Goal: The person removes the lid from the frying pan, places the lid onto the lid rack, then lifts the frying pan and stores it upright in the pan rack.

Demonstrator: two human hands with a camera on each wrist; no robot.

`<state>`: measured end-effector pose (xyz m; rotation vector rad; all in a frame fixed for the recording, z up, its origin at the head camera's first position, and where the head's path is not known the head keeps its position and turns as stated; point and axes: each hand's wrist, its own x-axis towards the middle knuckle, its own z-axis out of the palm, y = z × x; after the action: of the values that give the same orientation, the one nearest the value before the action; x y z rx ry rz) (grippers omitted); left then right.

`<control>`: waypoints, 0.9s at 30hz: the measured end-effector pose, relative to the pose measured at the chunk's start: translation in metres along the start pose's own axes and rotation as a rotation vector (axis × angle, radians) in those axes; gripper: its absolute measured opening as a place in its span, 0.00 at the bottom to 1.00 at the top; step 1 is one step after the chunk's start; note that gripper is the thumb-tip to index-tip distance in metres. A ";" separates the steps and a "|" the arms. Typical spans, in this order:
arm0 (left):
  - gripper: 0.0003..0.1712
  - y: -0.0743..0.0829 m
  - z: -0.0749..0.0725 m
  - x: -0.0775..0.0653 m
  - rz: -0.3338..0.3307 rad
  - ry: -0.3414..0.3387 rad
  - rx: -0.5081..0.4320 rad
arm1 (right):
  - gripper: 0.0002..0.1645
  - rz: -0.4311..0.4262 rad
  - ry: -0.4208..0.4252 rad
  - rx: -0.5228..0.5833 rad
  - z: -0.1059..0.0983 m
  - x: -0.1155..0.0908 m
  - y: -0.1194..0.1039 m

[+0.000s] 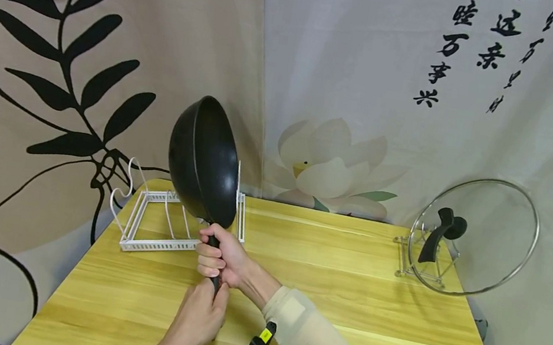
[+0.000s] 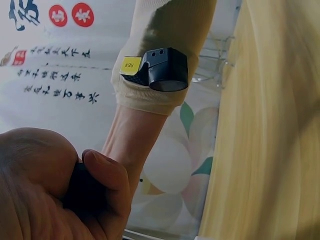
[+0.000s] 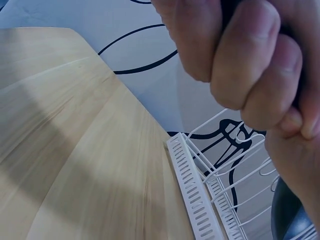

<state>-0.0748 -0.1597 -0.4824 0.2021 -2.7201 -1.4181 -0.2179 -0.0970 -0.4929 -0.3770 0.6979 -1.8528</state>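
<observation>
A black wok [image 1: 211,157] stands tilted on its side over the white rack [image 1: 158,246] at the back left of the table. Its handle [image 1: 214,284] points down toward me. My right hand [image 1: 225,257] grips the handle close to the pan. Just below it, my left hand [image 1: 201,311] holds the handle's end; in the left wrist view the dark end shows between thumb and fingers of the left hand [image 2: 45,185]. The right wrist view has the curled fingers [image 3: 245,60] of the right hand above the rack. Whether the wok rests on the rack is hidden.
At the right, a glass lid [image 1: 491,240] with a black knob leans upright in a small wire stand [image 1: 433,273]. Patterned cloth [image 1: 353,88] hangs behind the wooden table [image 1: 324,287]. A black wrist camera [image 1: 261,340] sits under the right sleeve.
</observation>
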 end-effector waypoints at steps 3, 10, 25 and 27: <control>0.15 -0.001 0.003 0.000 -0.001 0.002 -0.002 | 0.21 0.004 0.009 -0.007 -0.001 -0.001 0.001; 0.16 -0.004 0.008 -0.003 0.009 -0.003 -0.028 | 0.22 0.010 0.042 -0.020 -0.005 -0.005 0.006; 0.14 -0.009 0.016 -0.007 -0.039 -0.053 -0.082 | 0.21 0.022 0.045 -0.007 -0.013 -0.010 0.014; 0.14 -0.009 0.017 -0.007 -0.042 -0.060 -0.084 | 0.21 0.023 0.044 -0.009 -0.013 -0.010 0.015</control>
<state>-0.0691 -0.1499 -0.5000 0.2165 -2.7115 -1.5707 -0.2107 -0.0874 -0.5118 -0.3332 0.7380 -1.8414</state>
